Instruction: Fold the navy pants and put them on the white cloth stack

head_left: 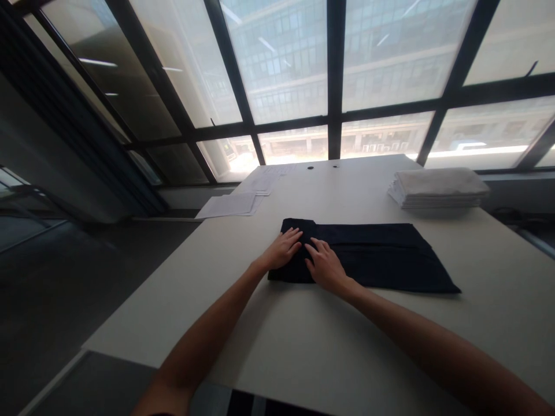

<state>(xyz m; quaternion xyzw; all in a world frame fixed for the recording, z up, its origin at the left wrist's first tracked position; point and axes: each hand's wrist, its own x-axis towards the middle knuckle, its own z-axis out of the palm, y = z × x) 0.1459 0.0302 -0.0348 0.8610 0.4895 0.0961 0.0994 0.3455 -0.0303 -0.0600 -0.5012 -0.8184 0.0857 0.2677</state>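
A dark navy folded garment lies flat and lengthwise on the white table. Its left end is turned over in a short, thicker fold, and a crease or seam runs along its middle. What kind of garment it is I cannot tell. My left hand rests flat on the folded left end, fingers stretched out. Just to its right, my right hand lies on the cloth near the edge of that fold, its fingers spread. Neither hand grips the fabric.
A stack of folded white cloths stands at the table's back right. Loose paper sheets lie along the left edge. Two small dark round spots, one of them a hole, sit near the far edge. Large windows rise behind the table.
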